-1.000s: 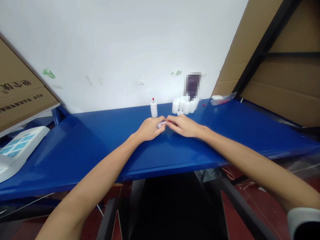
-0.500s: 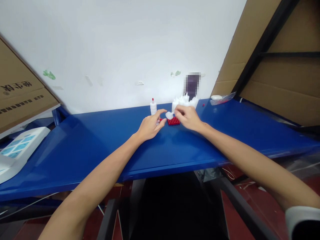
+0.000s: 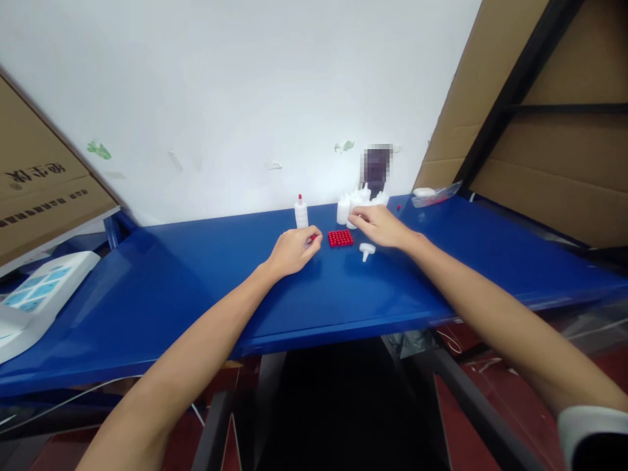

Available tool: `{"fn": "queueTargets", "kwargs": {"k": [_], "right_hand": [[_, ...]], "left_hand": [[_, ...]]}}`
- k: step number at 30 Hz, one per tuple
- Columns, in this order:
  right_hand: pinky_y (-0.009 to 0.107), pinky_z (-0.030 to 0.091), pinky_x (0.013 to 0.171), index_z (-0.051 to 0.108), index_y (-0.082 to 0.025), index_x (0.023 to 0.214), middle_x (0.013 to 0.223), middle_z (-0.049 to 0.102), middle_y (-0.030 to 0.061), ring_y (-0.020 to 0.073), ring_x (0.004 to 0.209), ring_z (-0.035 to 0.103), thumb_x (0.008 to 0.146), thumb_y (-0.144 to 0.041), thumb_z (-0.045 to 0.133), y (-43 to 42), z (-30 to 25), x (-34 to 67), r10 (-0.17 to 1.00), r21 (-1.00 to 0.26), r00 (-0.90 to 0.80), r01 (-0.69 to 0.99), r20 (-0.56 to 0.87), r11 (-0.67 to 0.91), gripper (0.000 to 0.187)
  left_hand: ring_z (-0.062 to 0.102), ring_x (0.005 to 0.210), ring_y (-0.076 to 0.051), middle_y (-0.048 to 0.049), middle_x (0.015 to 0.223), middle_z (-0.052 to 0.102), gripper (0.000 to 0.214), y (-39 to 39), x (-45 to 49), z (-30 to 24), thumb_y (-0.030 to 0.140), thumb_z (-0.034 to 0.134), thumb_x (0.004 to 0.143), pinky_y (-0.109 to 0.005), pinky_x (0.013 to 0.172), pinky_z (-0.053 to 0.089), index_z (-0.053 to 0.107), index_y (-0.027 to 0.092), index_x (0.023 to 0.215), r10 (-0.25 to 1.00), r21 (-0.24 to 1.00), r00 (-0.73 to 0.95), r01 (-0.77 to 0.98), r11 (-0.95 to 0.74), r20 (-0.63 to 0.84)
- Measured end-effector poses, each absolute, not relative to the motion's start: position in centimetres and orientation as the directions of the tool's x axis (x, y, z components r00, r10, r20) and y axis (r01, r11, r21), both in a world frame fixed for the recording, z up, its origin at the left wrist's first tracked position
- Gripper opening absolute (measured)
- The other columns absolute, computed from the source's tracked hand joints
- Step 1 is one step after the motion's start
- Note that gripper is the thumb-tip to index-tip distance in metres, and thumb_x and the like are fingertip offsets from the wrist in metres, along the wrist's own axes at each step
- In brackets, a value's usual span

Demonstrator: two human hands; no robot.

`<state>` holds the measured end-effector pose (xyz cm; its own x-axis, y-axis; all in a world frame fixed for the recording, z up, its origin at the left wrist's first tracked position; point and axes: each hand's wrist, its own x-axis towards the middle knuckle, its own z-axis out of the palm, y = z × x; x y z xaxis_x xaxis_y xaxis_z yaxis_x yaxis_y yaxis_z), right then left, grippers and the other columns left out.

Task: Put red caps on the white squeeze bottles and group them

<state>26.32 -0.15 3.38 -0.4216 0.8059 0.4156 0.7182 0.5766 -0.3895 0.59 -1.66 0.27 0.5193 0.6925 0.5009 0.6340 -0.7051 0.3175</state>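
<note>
My left hand [image 3: 294,251] is closed near the middle of the blue table, with a small red cap [image 3: 314,238] showing between thumb and forefinger. Behind it stands a white squeeze bottle [image 3: 301,214] with a red tip. My right hand [image 3: 379,226] reaches to the front of a group of white bottles [image 3: 343,210], its fingers closed about a white bottle [image 3: 350,224] that they partly cover. Between the hands is a tight block of red caps [image 3: 340,239]. A white nozzle cap [image 3: 366,250] lies on the table below my right hand.
The blue table [image 3: 196,281] runs up to a white wall. A clear plastic bag [image 3: 436,195] and a loose red cap [image 3: 399,207] lie at the right back. A white device with blue panels [image 3: 39,288] sits at the left, near a cardboard box [image 3: 44,176].
My right hand has let go of the white nozzle cap, which now lies right of the red caps, and has moved right to the bottles. My left thumb and forefinger have closed together.
</note>
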Motion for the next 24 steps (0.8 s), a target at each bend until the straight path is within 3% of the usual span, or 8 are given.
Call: {"fn": "queueTargets", "kwargs": {"k": [4,7,10,13,16,18,21,24], "right_hand": [[0.032,0.035,0.065,0.057,-0.019,0.075,0.069,0.06,0.0035,0.0174,0.066,0.052,0.095,-0.054,0.048,-0.7,4.7,27.2,0.878,-0.382,-0.422,0.791,0.226,0.479,0.041],[0.031,0.037,0.06,0.06,-0.02,0.08,0.071,0.064,0.0043,0.0181,0.064,0.056,0.086,-0.064,0.058,-1.3,5.7,28.0,0.909,-0.406,-0.416,0.835,-0.028,0.37,0.045],[0.029,0.037,0.049,0.058,-0.021,0.086,0.066,0.065,0.0026,0.0166,0.055,0.057,0.076,-0.063,0.072,-1.9,6.3,28.4,0.82,-0.48,-0.458,0.836,-0.343,0.267,0.045],[0.028,0.042,0.046,0.057,-0.022,0.087,0.068,0.066,0.0021,0.0165,0.055,0.06,0.07,-0.051,0.08,-2.1,6.3,28.5,0.71,-0.561,-0.517,0.802,-0.478,0.206,0.041],[0.031,0.051,0.053,0.058,-0.02,0.084,0.068,0.066,0.0022,0.0168,0.056,0.063,0.072,-0.045,0.078,-1.7,5.9,28.6,0.675,-0.617,-0.556,0.764,-0.485,0.185,0.034],[0.032,0.052,0.056,0.061,-0.019,0.088,0.072,0.067,0.0027,0.0168,0.057,0.063,0.074,-0.043,0.076,-1.3,5.7,28.8,0.713,-0.627,-0.556,0.75,-0.427,0.21,0.031],[0.031,0.048,0.061,0.066,-0.019,0.094,0.075,0.067,0.0029,0.016,0.06,0.062,0.082,-0.04,0.068,-0.6,5.4,28.9,0.834,-0.55,-0.529,0.747,-0.155,0.372,0.024],[0.031,0.041,0.066,0.071,-0.019,0.093,0.072,0.066,0.0033,0.017,0.065,0.058,0.09,-0.039,0.059,0.0,5.1,28.9,0.876,-0.41,-0.449,0.776,0.173,0.479,0.024]], "left_hand": [[0.057,0.066,-0.014,-0.0009,0.079,0.068,0.026,-1.7,0.6,0.3,0.033,0.046,0.099,-0.026,0.066,0.039,0.068,0.02,0.097,0.694,0.313,0.545,0.632,-0.709,0.47],[0.058,0.067,-0.014,-0.0012,0.079,0.069,0.026,-1.8,0.6,0.2,0.033,0.046,0.098,-0.026,0.067,0.04,0.068,0.02,0.098,0.689,0.31,0.574,0.623,-0.718,0.442],[0.059,0.067,-0.014,-0.0013,0.082,0.07,0.025,-1.7,0.6,0.2,0.032,0.047,0.097,-0.026,0.067,0.04,0.068,0.02,0.098,0.688,0.309,0.586,0.62,-0.721,0.429],[0.06,0.068,-0.015,-0.0016,0.082,0.07,0.025,-1.6,0.7,0.1,0.031,0.047,0.097,-0.026,0.067,0.041,0.068,0.02,0.099,0.687,0.305,0.589,0.622,-0.721,0.425],[0.06,0.068,-0.015,-0.0021,0.082,0.07,0.025,-1.6,0.7,0.2,0.031,0.046,0.097,-0.027,0.068,0.042,0.069,0.02,0.099,0.683,0.3,0.591,0.62,-0.725,0.429],[0.06,0.067,-0.015,-0.0022,0.081,0.07,0.026,-1.7,0.6,0.2,0.031,0.046,0.097,-0.026,0.067,0.042,0.069,0.019,0.098,0.682,0.301,0.593,0.618,-0.727,0.429],[0.059,0.067,-0.015,-0.0021,0.08,0.069,0.026,-1.7,0.6,0.3,0.031,0.046,0.097,-0.027,0.066,0.041,0.069,0.019,0.096,0.684,0.304,0.596,0.618,-0.725,0.421],[0.059,0.067,-0.015,-0.0016,0.079,0.069,0.026,-1.8,0.6,0.4,0.032,0.046,0.097,-0.027,0.067,0.041,0.069,0.019,0.095,0.683,0.302,0.601,0.617,-0.727,0.415]]}}
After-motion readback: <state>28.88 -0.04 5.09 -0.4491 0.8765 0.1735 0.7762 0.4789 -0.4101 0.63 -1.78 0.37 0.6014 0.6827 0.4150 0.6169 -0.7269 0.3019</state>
